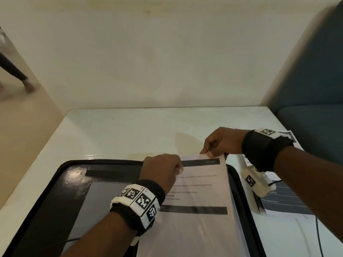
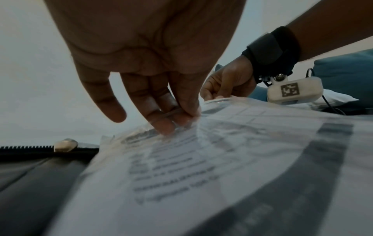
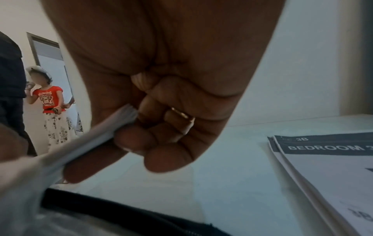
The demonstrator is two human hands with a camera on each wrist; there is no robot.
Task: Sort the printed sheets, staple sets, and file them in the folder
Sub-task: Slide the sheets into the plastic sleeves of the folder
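An open black zip folder [image 1: 55, 186] lies on the white table, with clear plastic sleeves on its right half. A printed sheet set [image 1: 200, 191] with dark header bars lies there under a clear sleeve [image 2: 222, 151]. My left hand [image 1: 163, 169] pinches the sleeve's top edge at its left part, fingertips [image 2: 171, 123] on the plastic. My right hand [image 1: 219, 143] pinches the top right corner of the sheet set [image 3: 113, 127] between thumb and curled fingers. The staples cannot be made out.
A second pile of printed sheets [image 3: 327, 172], headed "BEDROOM", lies on the table [image 1: 130, 130] right of the folder, under my right forearm. A blue seat [image 1: 315, 117] stands at the right. A person stands beyond the table at the left [image 3: 50, 103]. A cable [image 1: 318, 234] trails at the right.
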